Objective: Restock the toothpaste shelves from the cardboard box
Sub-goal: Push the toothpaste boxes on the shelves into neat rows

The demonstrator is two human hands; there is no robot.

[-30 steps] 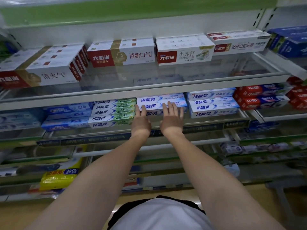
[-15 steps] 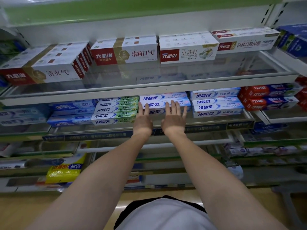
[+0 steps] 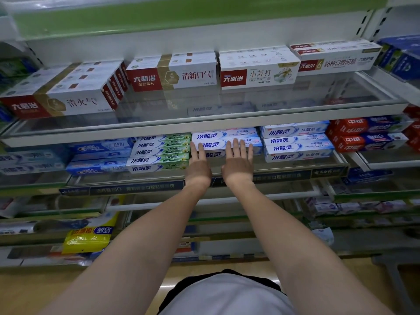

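1. Both hands reach forward with straight fingers: the left hand (image 3: pixel 198 165) and the right hand (image 3: pixel 238 163) lie flat against the front of a blue-and-white toothpaste stack (image 3: pixel 226 139) on the middle shelf (image 3: pixel 145 188), gripping nothing.
2. Pressing like this looks like squaring the stack up, so that batch seems placed and only wants tidying.
3. Just left of the left hand sits a green-banded toothpaste stack (image 3: pixel 159 153); just right of the right hand, another blue-and-white stack (image 3: pixel 297 144). Each row stands several boxes high, so this level looks close to stocked.
4. Farther right, red toothpaste boxes (image 3: pixel 354 135) also fill their bay.
5. Above and beyond the hands, the upper shelf (image 3: pixel 204 127) carries white-and-red toothpaste cartons (image 3: pixel 170 73) set well back, with bare shelf in front; that may still need filling.
6. No cardboard box shows anywhere in view, so what remains to be unpacked cannot be judged.
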